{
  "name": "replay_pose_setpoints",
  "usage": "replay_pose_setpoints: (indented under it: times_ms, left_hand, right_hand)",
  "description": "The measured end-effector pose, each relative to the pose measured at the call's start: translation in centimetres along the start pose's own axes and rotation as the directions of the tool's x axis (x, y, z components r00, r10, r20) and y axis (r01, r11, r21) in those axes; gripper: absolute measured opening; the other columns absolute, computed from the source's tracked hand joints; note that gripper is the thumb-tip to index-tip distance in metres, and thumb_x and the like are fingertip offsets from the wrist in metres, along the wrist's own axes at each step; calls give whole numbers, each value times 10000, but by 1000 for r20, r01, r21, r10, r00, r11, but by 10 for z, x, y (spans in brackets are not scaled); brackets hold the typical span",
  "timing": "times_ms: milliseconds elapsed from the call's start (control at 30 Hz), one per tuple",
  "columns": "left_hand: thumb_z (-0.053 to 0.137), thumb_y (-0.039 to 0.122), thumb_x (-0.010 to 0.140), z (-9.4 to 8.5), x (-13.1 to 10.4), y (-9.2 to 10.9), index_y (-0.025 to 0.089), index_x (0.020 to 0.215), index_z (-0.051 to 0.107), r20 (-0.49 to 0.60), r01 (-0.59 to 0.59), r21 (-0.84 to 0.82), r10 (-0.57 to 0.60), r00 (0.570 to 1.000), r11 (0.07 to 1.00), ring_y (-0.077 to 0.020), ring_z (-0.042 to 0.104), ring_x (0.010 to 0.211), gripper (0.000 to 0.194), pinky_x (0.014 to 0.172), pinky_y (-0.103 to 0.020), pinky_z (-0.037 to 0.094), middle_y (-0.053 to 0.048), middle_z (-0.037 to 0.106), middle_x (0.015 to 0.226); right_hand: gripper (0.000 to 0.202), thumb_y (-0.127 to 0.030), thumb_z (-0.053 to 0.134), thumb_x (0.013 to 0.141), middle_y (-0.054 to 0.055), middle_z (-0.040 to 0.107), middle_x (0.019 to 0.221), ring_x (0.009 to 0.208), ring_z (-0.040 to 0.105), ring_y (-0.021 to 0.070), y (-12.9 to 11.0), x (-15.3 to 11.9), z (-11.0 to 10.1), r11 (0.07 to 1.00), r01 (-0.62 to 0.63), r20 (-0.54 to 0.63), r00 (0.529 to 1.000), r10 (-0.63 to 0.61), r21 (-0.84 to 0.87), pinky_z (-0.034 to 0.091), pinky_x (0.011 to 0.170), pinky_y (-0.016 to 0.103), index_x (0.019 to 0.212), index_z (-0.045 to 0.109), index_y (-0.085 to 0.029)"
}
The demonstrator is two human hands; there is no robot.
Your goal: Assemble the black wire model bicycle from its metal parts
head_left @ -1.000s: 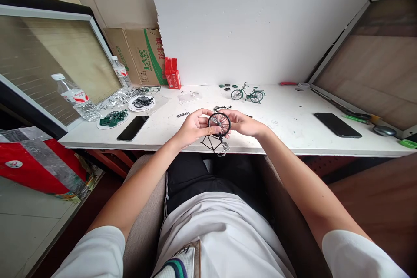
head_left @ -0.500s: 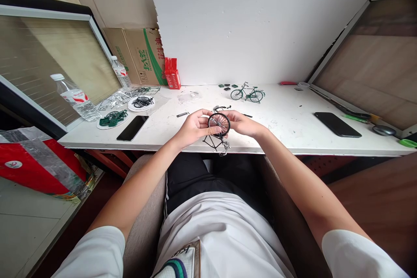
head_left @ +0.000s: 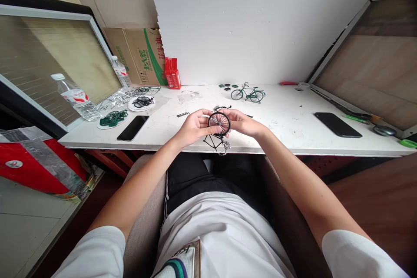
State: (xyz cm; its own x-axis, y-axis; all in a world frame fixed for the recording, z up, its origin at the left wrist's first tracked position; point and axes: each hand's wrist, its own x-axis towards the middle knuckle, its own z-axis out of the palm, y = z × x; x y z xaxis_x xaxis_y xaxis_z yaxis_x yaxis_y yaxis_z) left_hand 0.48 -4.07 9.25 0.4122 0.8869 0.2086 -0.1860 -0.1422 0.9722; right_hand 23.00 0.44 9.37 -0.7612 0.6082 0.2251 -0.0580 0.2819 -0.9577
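Over the front edge of the white table, a black model bicycle (head_left: 215,142) with part of its frame and one spoked wheel (head_left: 224,129) is held between both hands. My left hand (head_left: 197,128) is closed on it from the left, its thumb lying across the wheel. From the right, my right hand (head_left: 243,122) grips the same model, its fingers partly hidden behind the wheel. The frame hangs below the wheel toward my lap. A small black part (head_left: 222,107) shows just beyond the fingers; whether it is joined to the model I cannot tell.
A finished-looking green model bicycle (head_left: 248,93) stands at the back. Left are plates with black parts (head_left: 143,102) and green parts (head_left: 113,118), a phone (head_left: 133,128) and water bottles (head_left: 76,97). Another phone (head_left: 338,124) and a mouse (head_left: 384,130) lie right.
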Motion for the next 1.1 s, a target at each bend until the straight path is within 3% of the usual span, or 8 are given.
replay_pose_setpoints:
  times_ms: [567, 1100]
  left_hand:
    - [978, 344, 669, 2, -1, -2, 159, 1132, 554, 19, 18, 10, -18, 1000, 1000, -247, 783, 903, 655, 924, -438, 602, -108, 802, 981]
    - [979, 333, 667, -1, 0, -1, 148, 1129, 586, -5, 3, 21, -3, 1000, 1000, -235, 772, 918, 634, 948, -435, 589, -111, 799, 988]
  right_hand:
    - [272, -393, 757, 939, 8, 670, 805, 675, 606, 124, 3, 2, 3, 999, -21, -41, 999, 19, -39, 552, 632, 238, 1067, 681, -166]
    - [272, -349, 749, 952, -20, 631, 760, 620, 605, 101, -1, 0, 4, 998, -52, 22, 998, 52, 19, 530, 616, 219, 1109, 638, -156]
